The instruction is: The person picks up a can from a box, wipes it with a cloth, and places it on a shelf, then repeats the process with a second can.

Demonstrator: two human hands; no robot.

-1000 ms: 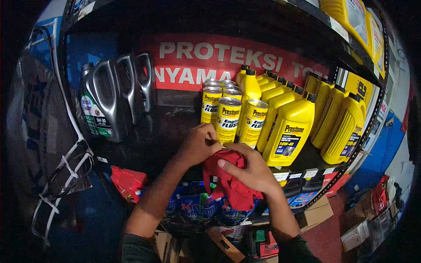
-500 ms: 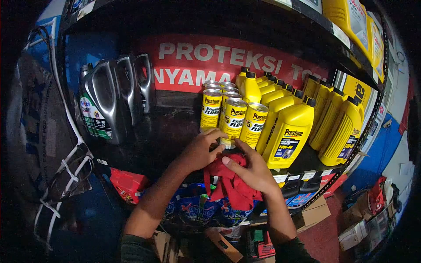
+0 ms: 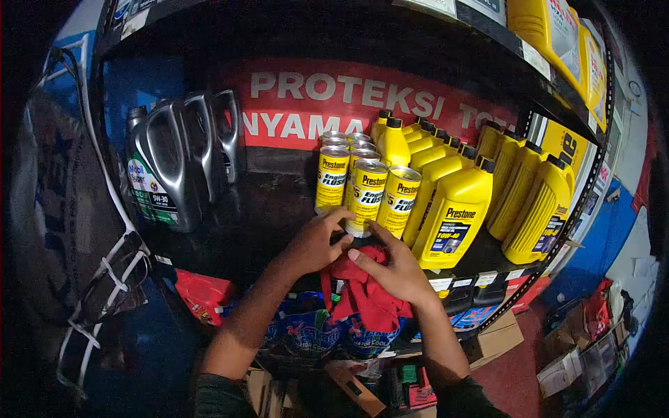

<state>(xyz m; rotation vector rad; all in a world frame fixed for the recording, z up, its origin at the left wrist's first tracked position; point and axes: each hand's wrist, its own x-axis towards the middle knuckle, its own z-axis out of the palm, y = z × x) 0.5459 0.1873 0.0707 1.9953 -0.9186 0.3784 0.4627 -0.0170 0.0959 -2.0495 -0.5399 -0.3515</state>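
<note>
A yellow-and-white Prestone Engine Flush can (image 3: 368,191) stands upright at the front of a group of matching cans on the black shelf. My left hand (image 3: 317,240) has its curled fingers at the can's lower left side. From the lower right, my right hand (image 3: 398,273) reaches in, fingertips against the can's base, so the can sits between both hands. A crumpled red cloth (image 3: 369,299) hangs over the shelf's front edge beneath my hands, partly covered by the right thumb. Another engine flush can (image 3: 399,202) stands close on the right, and one more (image 3: 332,177) on the left.
Yellow Prestone oil bottles (image 3: 456,216) line the shelf to the right. Silver Mobil jugs (image 3: 167,164) stand at left. Blue coolant packs (image 3: 306,331) sit below the shelf's edge (image 3: 258,287). Overhead is an upper shelf with yellow jugs (image 3: 547,35). A white rack frame (image 3: 104,174) stands far left.
The view has shifted slightly, so the cans appear a little further left and lower. Both hands keep nearly the same position around the front can's base.
</note>
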